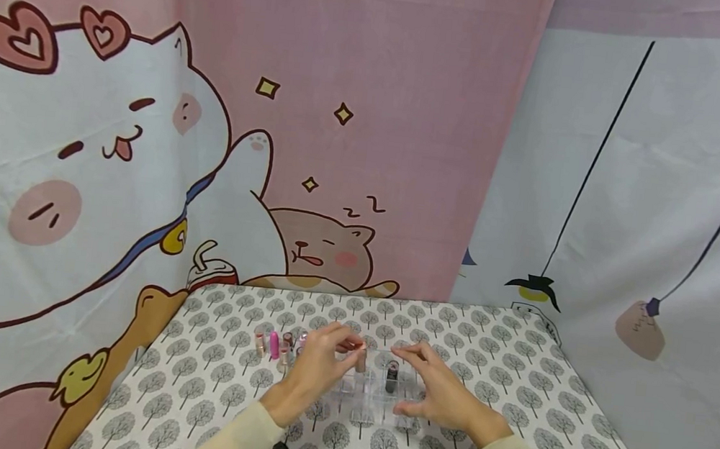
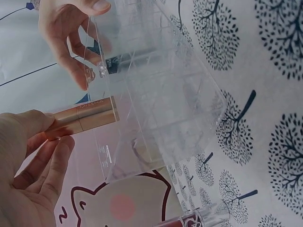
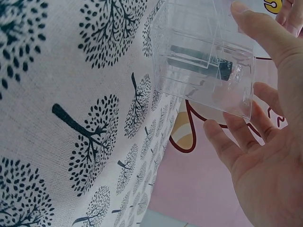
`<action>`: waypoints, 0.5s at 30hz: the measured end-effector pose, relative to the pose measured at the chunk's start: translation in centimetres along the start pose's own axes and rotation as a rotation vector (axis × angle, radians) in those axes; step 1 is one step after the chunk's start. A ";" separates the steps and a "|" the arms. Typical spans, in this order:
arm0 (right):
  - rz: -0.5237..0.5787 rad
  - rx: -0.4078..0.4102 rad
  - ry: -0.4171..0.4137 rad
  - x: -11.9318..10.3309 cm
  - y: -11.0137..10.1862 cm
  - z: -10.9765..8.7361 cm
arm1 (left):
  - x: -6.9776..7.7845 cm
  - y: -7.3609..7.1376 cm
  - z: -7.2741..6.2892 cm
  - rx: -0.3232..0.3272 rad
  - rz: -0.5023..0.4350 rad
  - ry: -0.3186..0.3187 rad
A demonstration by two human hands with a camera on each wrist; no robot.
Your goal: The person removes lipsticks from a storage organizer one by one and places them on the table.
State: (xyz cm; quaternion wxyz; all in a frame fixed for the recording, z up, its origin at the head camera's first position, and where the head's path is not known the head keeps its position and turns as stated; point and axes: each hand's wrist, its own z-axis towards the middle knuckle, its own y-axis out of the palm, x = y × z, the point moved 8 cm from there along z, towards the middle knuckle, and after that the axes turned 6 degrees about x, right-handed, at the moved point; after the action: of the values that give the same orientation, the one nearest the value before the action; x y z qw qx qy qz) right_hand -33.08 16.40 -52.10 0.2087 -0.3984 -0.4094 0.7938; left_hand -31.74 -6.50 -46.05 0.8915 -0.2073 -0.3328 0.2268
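A clear plastic organizer box (image 1: 373, 408) with compartments stands on the cloth between the hands. Thumb and fingertips of my left hand (image 1: 318, 362) pinch a rose-gold lipstick (image 2: 84, 118) by one end. Its other end points down at the organizer's open top, overlapping the rim in the left wrist view. One compartment on the right holds a dark tube with a clear top (image 1: 391, 376), upright. My right hand (image 1: 445, 395) holds the organizer by its right side, thumb near the front corner and fingertips at the back.
Left of the organizer stand several other lip tubes, among them a bright pink lipstick (image 1: 274, 345) and a rose-gold tube (image 1: 259, 344). A tree-print cloth (image 1: 495, 440) covers the table. Behind it hangs a pink and white cartoon curtain (image 1: 406, 149).
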 end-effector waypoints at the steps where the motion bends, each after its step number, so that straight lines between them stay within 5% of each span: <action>1: 0.000 0.000 0.001 0.0 0.0 0.0 | -0.1 -0.1 -0.1 -0.005 -0.002 -0.012; 7: -0.005 0.005 -0.001 0.0 0.0 0.0 | -0.6 -0.5 -0.2 -0.007 0.010 -0.033; 15: -0.014 0.003 -0.004 0.2 0.1 0.1 | -0.3 -1.3 -0.2 0.035 0.008 0.043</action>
State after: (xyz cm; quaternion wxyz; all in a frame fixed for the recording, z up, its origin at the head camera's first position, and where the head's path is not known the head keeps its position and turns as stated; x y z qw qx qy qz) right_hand -33.29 16.43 -52.22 0.2142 -0.3937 -0.4113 0.7937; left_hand -31.43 -7.80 -45.66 0.9011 -0.1977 -0.3089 0.2316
